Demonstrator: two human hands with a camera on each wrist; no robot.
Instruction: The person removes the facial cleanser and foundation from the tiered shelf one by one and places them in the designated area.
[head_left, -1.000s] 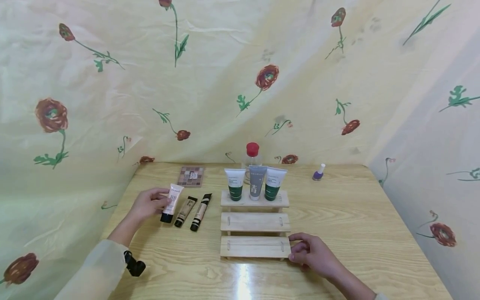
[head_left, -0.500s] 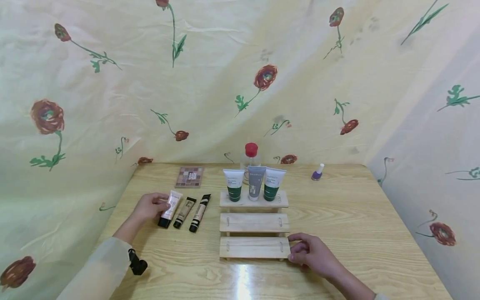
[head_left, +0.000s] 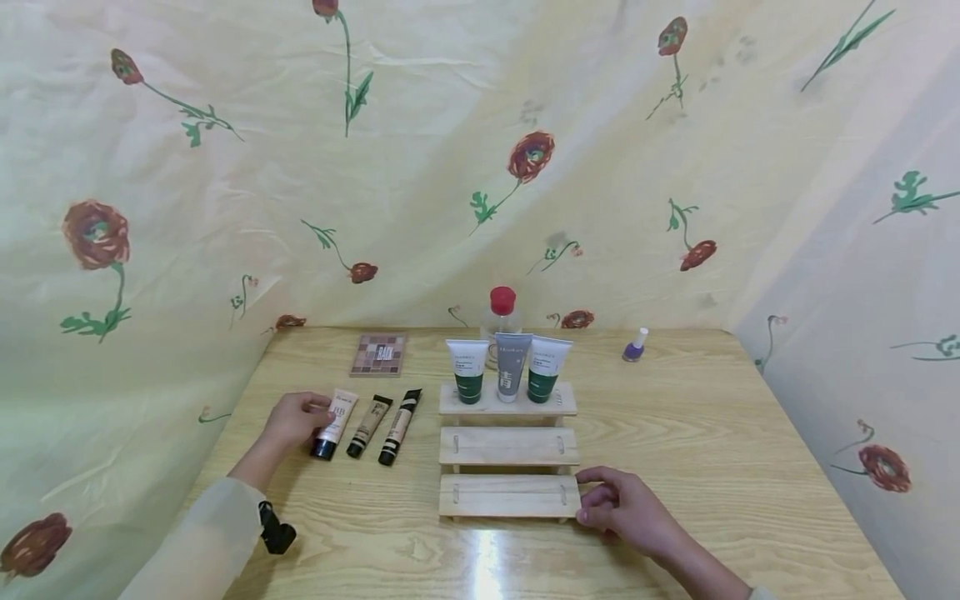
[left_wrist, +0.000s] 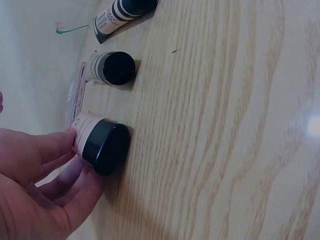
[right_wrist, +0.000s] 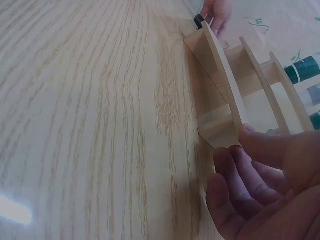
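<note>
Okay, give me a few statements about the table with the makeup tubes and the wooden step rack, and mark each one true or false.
1. The left hand holds the pale tube with the black cap. True.
2. Three tubes stand on the top step of the wooden rack. True.
3. The right hand holds the purple nail polish bottle. False: it touches the lowest step's right end; the polish stands alone at the table's back.
4. The eyeshadow palette lies on the middle step. False: it lies on the table, and that step is bare.
</note>
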